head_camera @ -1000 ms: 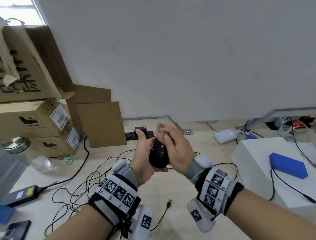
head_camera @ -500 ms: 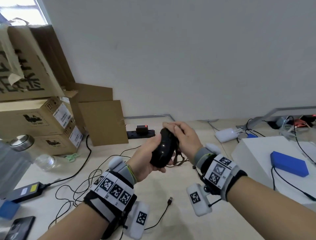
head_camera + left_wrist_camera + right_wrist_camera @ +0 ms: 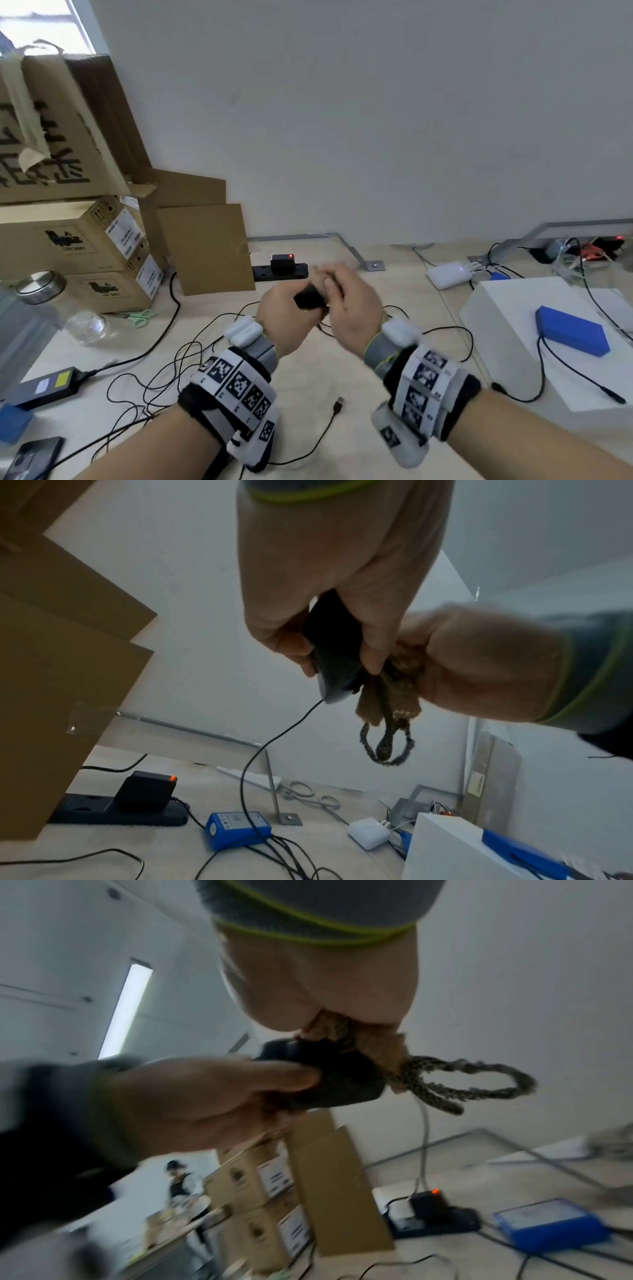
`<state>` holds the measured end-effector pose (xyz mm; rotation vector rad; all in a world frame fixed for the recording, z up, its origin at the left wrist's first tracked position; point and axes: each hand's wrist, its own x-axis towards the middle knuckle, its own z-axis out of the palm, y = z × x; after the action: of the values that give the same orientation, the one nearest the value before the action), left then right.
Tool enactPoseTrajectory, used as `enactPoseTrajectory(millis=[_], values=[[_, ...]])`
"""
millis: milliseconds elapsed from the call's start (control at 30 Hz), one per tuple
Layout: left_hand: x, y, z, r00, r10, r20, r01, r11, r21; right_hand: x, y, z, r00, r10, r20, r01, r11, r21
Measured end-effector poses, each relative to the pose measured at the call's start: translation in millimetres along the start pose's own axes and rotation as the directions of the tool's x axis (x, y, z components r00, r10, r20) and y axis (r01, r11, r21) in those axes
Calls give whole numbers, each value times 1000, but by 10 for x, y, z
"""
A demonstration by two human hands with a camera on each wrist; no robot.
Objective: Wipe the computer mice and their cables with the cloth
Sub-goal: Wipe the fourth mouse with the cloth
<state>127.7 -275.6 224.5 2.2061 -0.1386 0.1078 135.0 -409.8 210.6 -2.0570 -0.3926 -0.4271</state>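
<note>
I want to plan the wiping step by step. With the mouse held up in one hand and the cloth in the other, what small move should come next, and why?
Probably draw the cloth along the mouse toward its front end. The left hand grips the mouse clear of the table, the right hand presses the bunched cloth against its side, and the cable hangs free below, not yet wiped.

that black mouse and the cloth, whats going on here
A person is cleaning a black computer mouse held up over the desk. The left hand grips the mouse while the right hand presses a bunched brown cloth against it. The mouse's cable hangs down to the desk.
</note>
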Motion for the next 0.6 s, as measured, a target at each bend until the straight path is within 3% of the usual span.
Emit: enactPoseTrajectory(millis=[67, 167, 267, 333, 367, 433, 500, 600], values=[[14, 82, 13, 999, 16, 30, -24, 962, 271, -170, -144, 147, 990, -129, 49, 131, 991, -26], [3, 48, -9, 999, 34, -23, -24, 942, 333, -151, -108, 93, 968, -228, 108, 230, 973, -4], [1, 1, -40, 993, 81, -81, -85, 996, -40, 67, 110, -82, 1000, 12, 4, -12, 1000, 22], [-23, -31, -48, 992, 118, -53, -119, 992, -32, 104, 148, -94, 990, 133, -56, -130, 990, 56], [-6, -22, -50, 993, 103, -49, -104, 994, -25, 75, 103, -62, 990, 127, -63, -124, 991, 54], [23, -3, -51, 1000, 12, -23, -12, 1000, -8, -48, -49, 59, 1000, -5, -16, 5, 1000, 28], [-5, 43, -76, 994, -107, -17, 104, 986, -131, -162, -173, 131, 981, -188, 47, 189, 982, -10], [-3, -9, -58, 998, -13, -68, 4, 991, -132, -88, -101, 20, 940, -341, 28, 341, 940, -7]])
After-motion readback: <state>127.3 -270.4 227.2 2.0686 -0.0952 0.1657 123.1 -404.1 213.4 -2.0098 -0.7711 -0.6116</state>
